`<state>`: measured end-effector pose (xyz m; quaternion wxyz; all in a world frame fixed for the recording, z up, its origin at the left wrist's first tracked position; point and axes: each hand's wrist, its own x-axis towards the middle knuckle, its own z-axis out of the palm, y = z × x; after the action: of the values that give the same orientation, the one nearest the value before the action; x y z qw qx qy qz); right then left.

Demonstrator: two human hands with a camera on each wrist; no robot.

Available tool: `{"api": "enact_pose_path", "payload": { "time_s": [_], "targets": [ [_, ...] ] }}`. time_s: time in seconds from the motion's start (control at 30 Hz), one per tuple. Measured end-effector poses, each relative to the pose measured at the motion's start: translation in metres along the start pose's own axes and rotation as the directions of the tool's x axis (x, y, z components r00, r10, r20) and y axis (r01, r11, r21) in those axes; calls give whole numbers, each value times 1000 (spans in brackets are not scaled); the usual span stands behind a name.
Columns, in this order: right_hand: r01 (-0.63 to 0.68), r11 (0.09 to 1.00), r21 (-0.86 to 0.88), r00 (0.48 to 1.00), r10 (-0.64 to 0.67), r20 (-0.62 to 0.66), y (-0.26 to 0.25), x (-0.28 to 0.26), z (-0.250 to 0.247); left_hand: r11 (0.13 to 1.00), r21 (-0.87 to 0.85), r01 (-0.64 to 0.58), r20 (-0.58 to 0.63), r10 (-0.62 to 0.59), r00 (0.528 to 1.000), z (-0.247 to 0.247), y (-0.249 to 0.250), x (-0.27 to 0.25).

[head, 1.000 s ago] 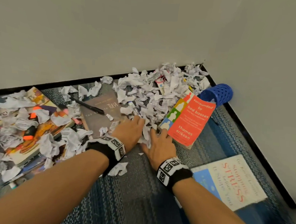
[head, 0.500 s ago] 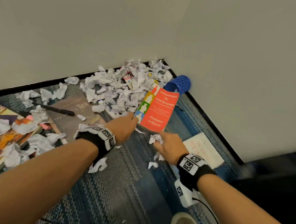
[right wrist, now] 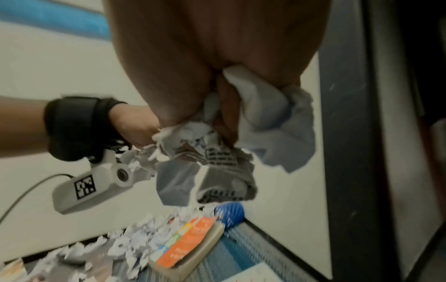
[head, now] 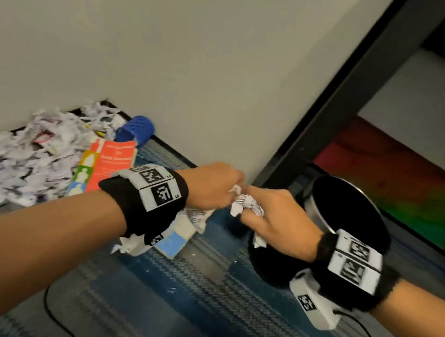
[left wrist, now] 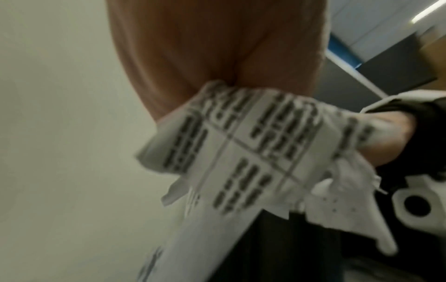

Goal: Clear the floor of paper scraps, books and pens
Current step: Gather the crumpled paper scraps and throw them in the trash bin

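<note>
**Carrying a handful of scraps to the bin**

Both hands, left hand (head: 210, 185) and right hand (head: 276, 213), were curled tight around crumpled paper scraps (head: 245, 205), held above the floor (head: 196, 284) beside the black bin (head: 344, 209). The job likely called for keeping them cupped together until over the opening. The scrap pile (head: 34, 157) and orange book (head: 112, 161) lay behind.
</note>
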<state>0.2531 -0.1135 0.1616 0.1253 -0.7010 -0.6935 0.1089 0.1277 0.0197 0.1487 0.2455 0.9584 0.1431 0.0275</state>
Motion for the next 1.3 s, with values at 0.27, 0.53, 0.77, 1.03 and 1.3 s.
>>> {"api": "enact_pose_path", "payload": {
  "time_s": [0.27, 0.53, 0.77, 1.03, 1.3],
  "targets": [
    [-120, 972, 201, 915, 187, -356, 110, -88, -91, 973, -168, -156, -368, 85, 926, 18, 142, 109],
    [-516, 771, 373, 797, 592, -121, 212, -76, -80, 984, -25, 176, -213, -177, 961, 55, 165, 213],
    [-494, 867, 59, 869, 491, 62, 226, -74, -68, 976, 118, 182, 270, -208, 940, 64, 167, 206],
    [-367, 924, -109, 922, 345, -175, 192, -63, -94, 985, -137, 108, 14, -107, 994, 37, 173, 182],
    [-124, 974, -187, 964, 74, -254, 70, -4, -81, 944, 244, 223, -158, -188, 969, -31, 69, 78]
  ]
}}
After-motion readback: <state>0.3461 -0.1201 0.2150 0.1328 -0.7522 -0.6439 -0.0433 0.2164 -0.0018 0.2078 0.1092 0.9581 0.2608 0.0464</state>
